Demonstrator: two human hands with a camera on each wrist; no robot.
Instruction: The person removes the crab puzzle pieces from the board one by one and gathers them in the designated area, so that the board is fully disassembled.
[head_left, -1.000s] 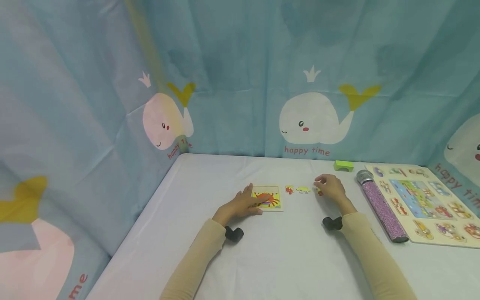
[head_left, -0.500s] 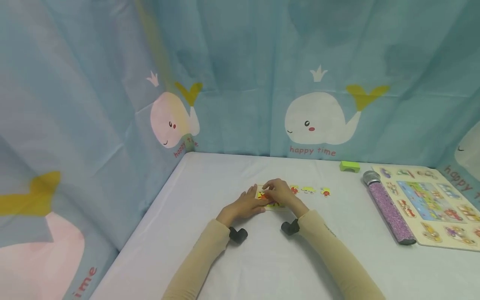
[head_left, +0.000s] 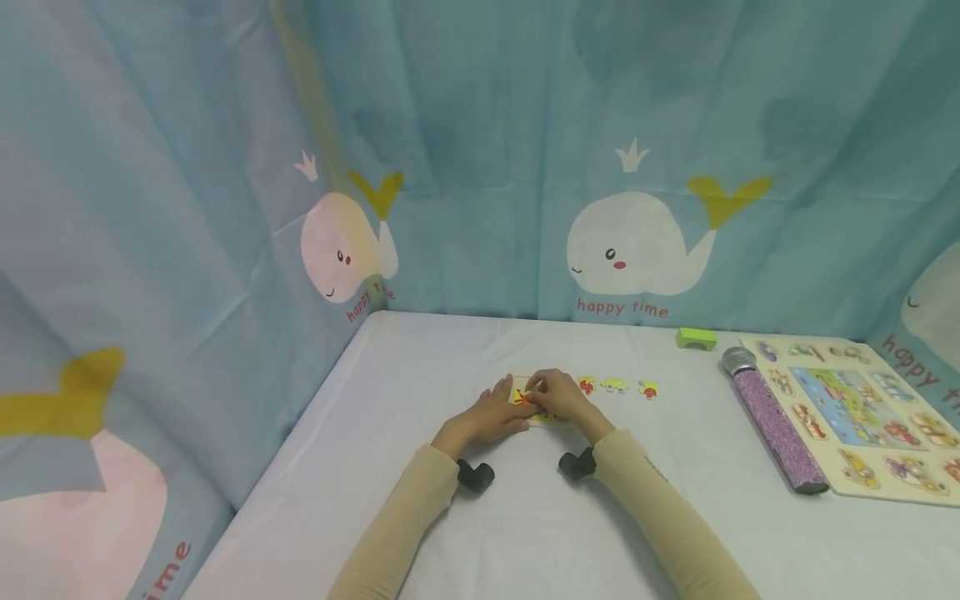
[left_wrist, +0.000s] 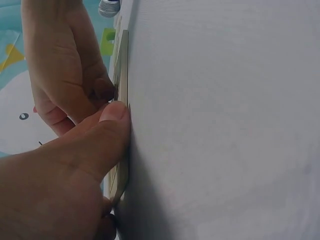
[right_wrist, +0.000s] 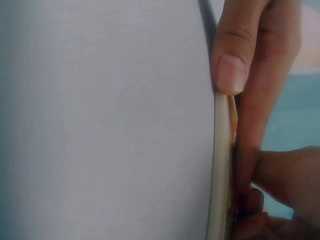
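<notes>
On my head feed, I have a white table (head_left: 517,517), its surface faintly creased. Near its middle lies a small puzzle board (head_left: 522,383), partly hidden from me. To its right I count three loose pieces (head_left: 616,385) in a row, apart from one another. Further right and farther back sits a green block (head_left: 696,338). A purple microphone (head_left: 776,429) lies along the left edge of a large puzzle board (head_left: 825,404); I can't tell whether they touch.
</notes>
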